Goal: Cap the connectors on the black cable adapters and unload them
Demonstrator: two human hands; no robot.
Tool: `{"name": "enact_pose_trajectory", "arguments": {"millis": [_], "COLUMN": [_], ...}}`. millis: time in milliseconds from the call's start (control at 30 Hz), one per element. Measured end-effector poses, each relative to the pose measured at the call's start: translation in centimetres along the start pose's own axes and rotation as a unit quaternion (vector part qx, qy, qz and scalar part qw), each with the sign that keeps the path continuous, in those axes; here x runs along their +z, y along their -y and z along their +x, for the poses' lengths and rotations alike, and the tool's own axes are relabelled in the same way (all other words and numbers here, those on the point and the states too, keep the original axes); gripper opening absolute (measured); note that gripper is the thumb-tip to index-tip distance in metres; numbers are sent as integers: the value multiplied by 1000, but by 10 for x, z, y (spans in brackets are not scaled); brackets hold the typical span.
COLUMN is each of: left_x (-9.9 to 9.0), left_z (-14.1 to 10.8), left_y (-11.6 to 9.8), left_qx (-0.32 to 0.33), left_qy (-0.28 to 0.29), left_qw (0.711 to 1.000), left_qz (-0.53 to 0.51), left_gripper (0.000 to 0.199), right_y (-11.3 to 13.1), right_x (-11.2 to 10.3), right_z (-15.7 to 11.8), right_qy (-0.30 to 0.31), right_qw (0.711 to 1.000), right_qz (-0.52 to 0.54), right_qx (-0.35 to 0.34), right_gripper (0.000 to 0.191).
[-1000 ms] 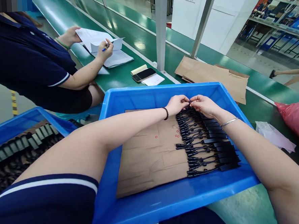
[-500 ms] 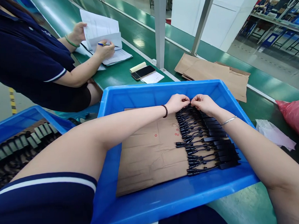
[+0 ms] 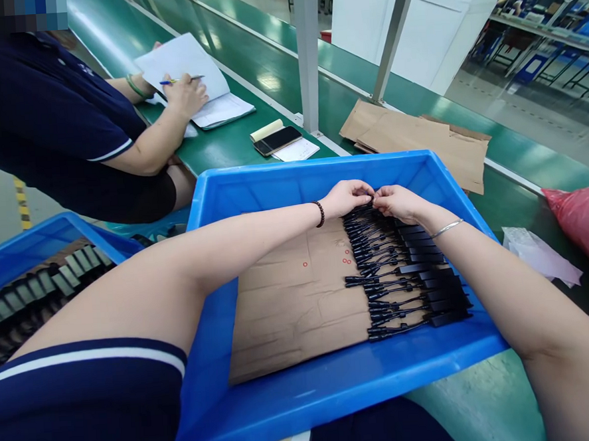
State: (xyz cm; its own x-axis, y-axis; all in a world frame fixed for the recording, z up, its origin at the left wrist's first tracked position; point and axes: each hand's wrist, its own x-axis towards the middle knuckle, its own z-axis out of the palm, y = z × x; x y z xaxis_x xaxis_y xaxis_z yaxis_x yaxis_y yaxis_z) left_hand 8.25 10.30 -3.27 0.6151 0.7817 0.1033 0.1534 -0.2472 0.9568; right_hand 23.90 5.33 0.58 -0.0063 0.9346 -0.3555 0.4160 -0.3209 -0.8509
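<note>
A row of black cables, with plugs at the left and flat black boxes at the right, lies on brown cardboard inside a blue bin. At the far end of that row, my left hand pinches a black cable, thumb and fingers pressed together. My right hand closes on the same cable just beside it, so the fingertips nearly meet. Most of the held piece is hidden by the fingers. One cable in the middle of the row sticks out farther left than its neighbours.
Left of me stands another blue bin with rows of parts. A co-worker writes on papers at the green bench. Beyond my bin are a phone, brown cardboard sheets and a metal post; a red bag lies right.
My hands stay pinched at the far end of the row, almost unmoved. The co-worker has lowered the raised page and shifted the pen hand left. The view has shifted slightly.
</note>
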Motion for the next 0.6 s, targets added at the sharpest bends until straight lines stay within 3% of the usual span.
{"name": "enact_pose_trajectory", "arguments": {"millis": [200,333,400,500,600], "left_x": [-3,-11,-18,-27,-27], "left_z": [0,0,-1,-5,-9], "left_y": [-1,-8,-13,-19,-17], "left_qx": [0,42,92,134,142], "left_qy": [-29,8,53,151,178], "left_qw": [999,987,950,844,764], "left_qz": [23,153,293,497,604], "left_gripper": [25,21,22,24,23], "right_y": [-1,2,3,3,2], "right_x": [-10,-16,-17,-15,-14], "right_z": [4,3,3,3,3], "right_qy": [-62,-85,-88,-90,-90], "right_qw": [998,996,996,995,995], "right_qz": [-6,12,17,29,38], "right_qx": [-15,4,10,16,14], "right_gripper": [8,11,12,12,11]}}
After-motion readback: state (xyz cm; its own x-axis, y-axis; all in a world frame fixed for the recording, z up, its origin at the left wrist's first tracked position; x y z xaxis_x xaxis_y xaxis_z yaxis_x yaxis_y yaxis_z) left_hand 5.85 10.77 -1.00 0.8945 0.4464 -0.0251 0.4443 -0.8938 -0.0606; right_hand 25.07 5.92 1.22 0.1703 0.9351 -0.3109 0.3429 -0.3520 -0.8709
